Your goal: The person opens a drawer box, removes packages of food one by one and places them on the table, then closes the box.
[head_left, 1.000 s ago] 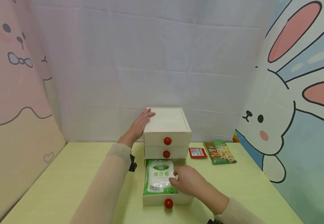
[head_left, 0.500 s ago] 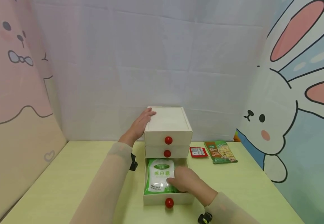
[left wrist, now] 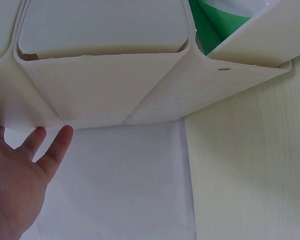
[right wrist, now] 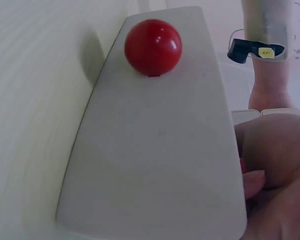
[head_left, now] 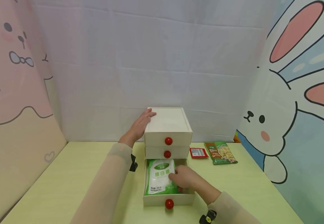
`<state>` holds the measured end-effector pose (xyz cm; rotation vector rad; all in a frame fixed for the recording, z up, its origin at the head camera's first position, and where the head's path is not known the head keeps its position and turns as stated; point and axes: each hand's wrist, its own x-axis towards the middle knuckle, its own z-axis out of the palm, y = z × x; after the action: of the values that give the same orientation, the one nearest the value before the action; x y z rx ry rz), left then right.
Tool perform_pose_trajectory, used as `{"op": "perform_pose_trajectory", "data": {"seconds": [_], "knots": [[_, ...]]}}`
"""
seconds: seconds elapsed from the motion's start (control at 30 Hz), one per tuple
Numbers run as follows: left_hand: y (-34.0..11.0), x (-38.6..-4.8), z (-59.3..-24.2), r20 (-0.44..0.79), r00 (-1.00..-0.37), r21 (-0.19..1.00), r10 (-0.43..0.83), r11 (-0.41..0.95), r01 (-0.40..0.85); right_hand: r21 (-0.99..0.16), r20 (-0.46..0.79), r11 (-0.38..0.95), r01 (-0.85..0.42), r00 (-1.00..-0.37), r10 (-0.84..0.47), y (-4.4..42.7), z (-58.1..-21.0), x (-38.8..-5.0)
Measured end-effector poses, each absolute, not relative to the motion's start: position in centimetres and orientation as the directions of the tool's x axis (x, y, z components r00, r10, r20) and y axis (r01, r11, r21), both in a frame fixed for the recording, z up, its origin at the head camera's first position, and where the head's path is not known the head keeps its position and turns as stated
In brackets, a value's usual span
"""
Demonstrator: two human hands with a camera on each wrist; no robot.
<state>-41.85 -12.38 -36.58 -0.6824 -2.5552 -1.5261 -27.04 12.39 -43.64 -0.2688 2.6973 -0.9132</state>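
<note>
A white and green bag of white sugar (head_left: 159, 181) lies in the pulled-out bottom drawer (head_left: 154, 200) of a small white drawer cabinet (head_left: 167, 120). My right hand (head_left: 186, 178) reaches into the drawer and pinches the bag's right edge, thumb on top. That edge is tipped up a little. Some of the right fingers are hidden under the bag. My left hand (head_left: 136, 128) rests on the cabinet's upper left edge with its fingers straight. The left wrist view shows these fingers (left wrist: 57, 150) spread against the cabinet's side.
The two upper drawers are closed, and each drawer has a red knob (head_left: 169, 204). Right of the cabinet on the yellow-green table (head_left: 94, 183) lie a small red packet (head_left: 197, 152) and a green and brown food packet (head_left: 220, 152). A white cloth (head_left: 122, 68) hangs behind.
My right hand has gone down into the drawer at the bag's right side and taken hold of its edge. The bag has tilted and turned slightly. My left hand has stayed put.
</note>
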Motion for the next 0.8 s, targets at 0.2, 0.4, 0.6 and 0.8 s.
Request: {"op": "perform_pose_trajectory", "data": {"seconds": [0.2, 0.4, 0.6, 0.8], "knots": [[-12.4, -41.8, -36.6, 0.3, -0.894, 0.816, 0.333, 0.397, 0.421, -0.705, -0.216, 0.708, -0.026, -0.944, -0.25, 12.5, -43.4, -27.0], [-12.5, -42.0, -36.8, 0.295, -0.896, 0.815, 0.331, 0.402, 0.417, -0.78, -0.221, 0.626, 0.021, -0.944, -0.244, 12.8, -43.1, -27.0], [-12.5, -41.8, -36.8, 0.287, -0.901, 0.817, 0.325, 0.408, 0.407, -0.778, -0.219, 0.628, -0.004, -0.935, -0.278, 13.2, -42.8, -26.9], [-12.4, -41.7, -36.6, 0.291, -0.898, 0.814, 0.331, 0.407, 0.414, -0.824, -0.213, 0.567, 0.008, -0.931, -0.296, 13.7, -42.9, -27.3]]}}
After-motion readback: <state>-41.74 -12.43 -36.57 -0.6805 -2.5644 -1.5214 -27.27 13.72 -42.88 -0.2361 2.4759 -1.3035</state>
